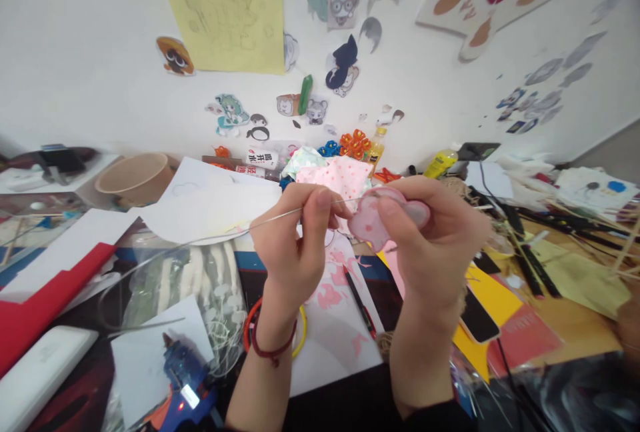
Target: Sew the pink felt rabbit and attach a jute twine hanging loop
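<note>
My left hand point(295, 232) pinches a thin silvery wire point(273, 220) between thumb and fingers. One end of the wire runs right to the pink piece; the other trails off to the left in a loose curve. Closed around a pink flower-shaped piece point(369, 222) is my right hand point(430, 232), its thumb pressed on the front. The piece has a darker pink edge and looks like fabric or foam, though I cannot tell which. Both hands are raised over a white sheet point(320, 352) with pink patches. Behind them sits a pink dotted cloth point(333, 175).
A blue glue gun point(187, 369) with a lit red light lies at lower left beside a white box-like device point(50, 369). A phone point(479, 315) rests on yellow paper at right. A pen point(360, 302) lies between my arms. Bottles point(443, 160) stand by the wall.
</note>
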A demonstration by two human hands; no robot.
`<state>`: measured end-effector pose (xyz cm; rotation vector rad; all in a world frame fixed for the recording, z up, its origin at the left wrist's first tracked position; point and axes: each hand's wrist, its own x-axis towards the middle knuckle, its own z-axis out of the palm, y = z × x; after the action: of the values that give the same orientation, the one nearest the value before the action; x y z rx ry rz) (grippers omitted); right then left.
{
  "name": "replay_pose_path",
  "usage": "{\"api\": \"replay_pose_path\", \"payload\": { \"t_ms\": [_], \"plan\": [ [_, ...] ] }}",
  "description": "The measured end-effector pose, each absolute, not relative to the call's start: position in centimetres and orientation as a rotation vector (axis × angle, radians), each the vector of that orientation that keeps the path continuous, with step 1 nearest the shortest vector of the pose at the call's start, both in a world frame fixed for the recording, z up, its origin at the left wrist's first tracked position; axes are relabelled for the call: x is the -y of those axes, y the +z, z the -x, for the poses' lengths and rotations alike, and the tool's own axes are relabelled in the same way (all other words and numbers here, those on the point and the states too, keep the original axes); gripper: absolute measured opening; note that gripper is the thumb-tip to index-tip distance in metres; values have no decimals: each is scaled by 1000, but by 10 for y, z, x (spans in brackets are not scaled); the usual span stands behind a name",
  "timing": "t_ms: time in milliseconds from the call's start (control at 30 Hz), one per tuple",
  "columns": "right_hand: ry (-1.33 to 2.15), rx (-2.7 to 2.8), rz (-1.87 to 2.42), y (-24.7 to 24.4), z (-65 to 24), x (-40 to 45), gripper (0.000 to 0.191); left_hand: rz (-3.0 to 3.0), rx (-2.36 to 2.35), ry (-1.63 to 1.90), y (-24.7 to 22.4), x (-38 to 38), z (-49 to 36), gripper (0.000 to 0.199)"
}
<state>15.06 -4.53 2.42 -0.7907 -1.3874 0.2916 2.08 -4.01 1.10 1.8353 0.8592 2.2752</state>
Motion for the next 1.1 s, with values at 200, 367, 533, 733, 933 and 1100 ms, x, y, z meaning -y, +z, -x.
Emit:
{"api": "replay_pose_path", "payload": {
  "t_ms": [200, 367, 533, 733, 933, 1100],
  "plan": [
    [200, 1417, 787, 27, -146, 48, 11, -1953, -1005, 2401, 7, 39, -21, 28],
    [182, 1445, 790, 28, -144, 51, 10, -1937, -819, 2498, 8, 36, -23, 22],
    [188, 1426, 771, 26, -145, 50, 9, -1956, -849, 2420, 10, 38, -23, 26],
    [198, 1385, 793, 22, -147, 47, 17, -2087, -760, 2426, 7, 36, -21, 5],
    [134, 1363, 784, 22, -146, 47, 16, -2135, -838, 2465, 9, 40, -25, 9],
    [121, 1339, 780, 24, -145, 48, 14, -2039, -857, 2443, 9, 46, -28, 13]
  ]
}}
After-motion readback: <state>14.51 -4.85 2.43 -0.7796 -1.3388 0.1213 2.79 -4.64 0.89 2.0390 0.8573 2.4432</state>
